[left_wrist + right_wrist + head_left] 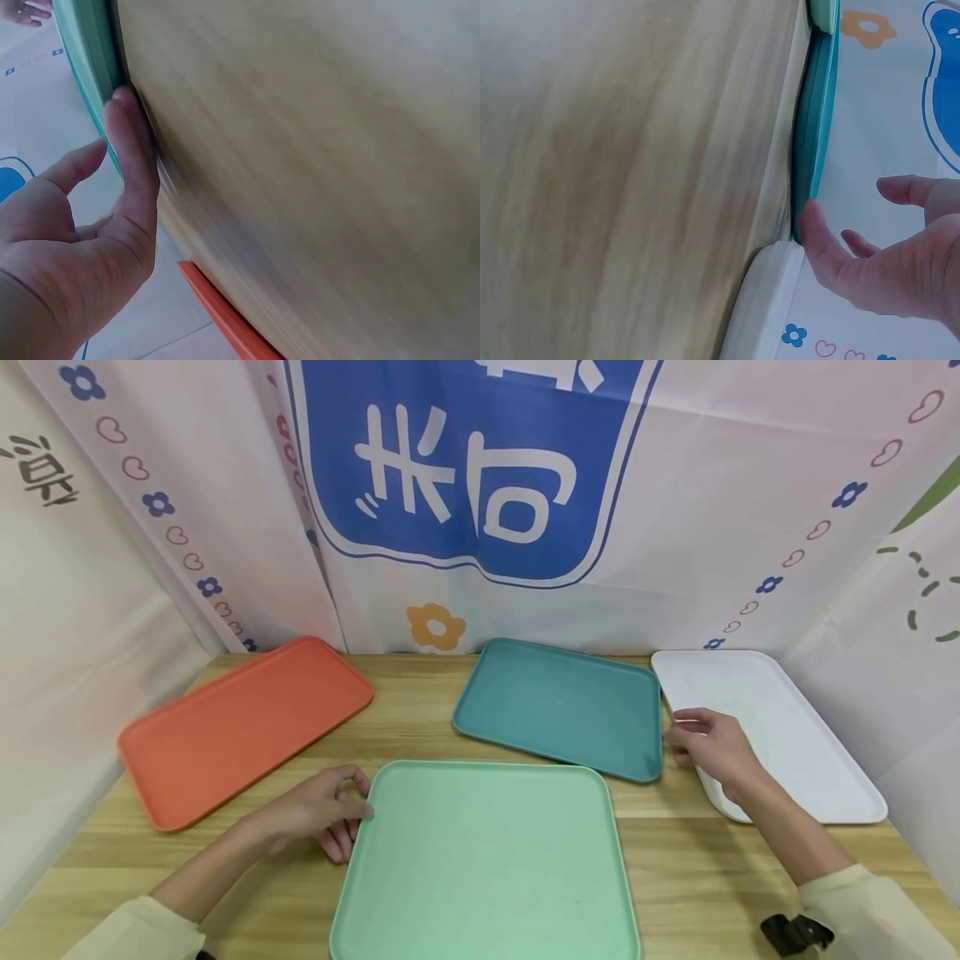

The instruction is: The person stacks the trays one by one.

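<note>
Here, left hand [326,810]: fingers loose, touching mint tray [483,860].
Right hand [712,747]: fingers loose, at teal tray [562,710].
Back-left corner of table [697,877]: orange tray [247,727].
Back-right corner: white tray [783,735].

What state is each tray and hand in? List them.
Pale-green rectangular plastic-looking tray: face-up, flat.
Teal rectangular plastic-looking tray: face-up, askew.
Orange rectangular plastic-looking tray: face-up, askew.
White rectangular plastic-looking tray: face-up, flat.
Left hand: fingers at the pale-green tray's left edge.
Right hand: fingers at the teal tray's right edge.
</note>
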### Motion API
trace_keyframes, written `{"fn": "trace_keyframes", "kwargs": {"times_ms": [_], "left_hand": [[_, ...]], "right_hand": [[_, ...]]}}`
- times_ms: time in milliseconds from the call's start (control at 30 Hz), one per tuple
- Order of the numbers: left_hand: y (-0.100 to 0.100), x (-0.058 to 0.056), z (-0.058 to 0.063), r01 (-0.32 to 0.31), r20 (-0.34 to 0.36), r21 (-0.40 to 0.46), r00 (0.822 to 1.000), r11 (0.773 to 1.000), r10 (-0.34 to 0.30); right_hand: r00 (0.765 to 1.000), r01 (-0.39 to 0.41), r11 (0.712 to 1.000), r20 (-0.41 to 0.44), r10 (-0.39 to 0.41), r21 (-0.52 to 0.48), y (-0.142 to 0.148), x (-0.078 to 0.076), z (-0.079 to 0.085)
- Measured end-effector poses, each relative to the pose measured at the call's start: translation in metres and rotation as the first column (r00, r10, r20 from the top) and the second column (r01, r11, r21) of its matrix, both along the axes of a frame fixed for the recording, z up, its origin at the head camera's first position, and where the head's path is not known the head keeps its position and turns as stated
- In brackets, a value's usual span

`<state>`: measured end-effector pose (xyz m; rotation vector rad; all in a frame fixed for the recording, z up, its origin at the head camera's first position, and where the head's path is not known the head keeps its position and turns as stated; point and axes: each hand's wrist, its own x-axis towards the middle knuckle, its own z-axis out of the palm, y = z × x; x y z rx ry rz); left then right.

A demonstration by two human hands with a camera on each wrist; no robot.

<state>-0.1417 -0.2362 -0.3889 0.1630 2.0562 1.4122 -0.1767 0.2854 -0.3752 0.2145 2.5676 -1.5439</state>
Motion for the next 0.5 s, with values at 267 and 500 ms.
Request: {"fn": "trace_keyframes", "kwargs": {"times_ms": [267,500], "left_hand": [[0.0034,-0.0082,0.0009,-0.054,-0.07,-0.039,0.996,0.998,0.051],[0.0054,-0.0098,0.003,-0.031,-0.055,-0.031,0.998,0.999,0.029]], "right_hand": [[1.0,0.018,1.0,0.002,-0.018,-0.021,0.0038,-0.0054,-0.0054],[1.0,0.017,1.0,-0.005,-0.017,0.01,0.0069,-0.0094,-0.0068]]}}
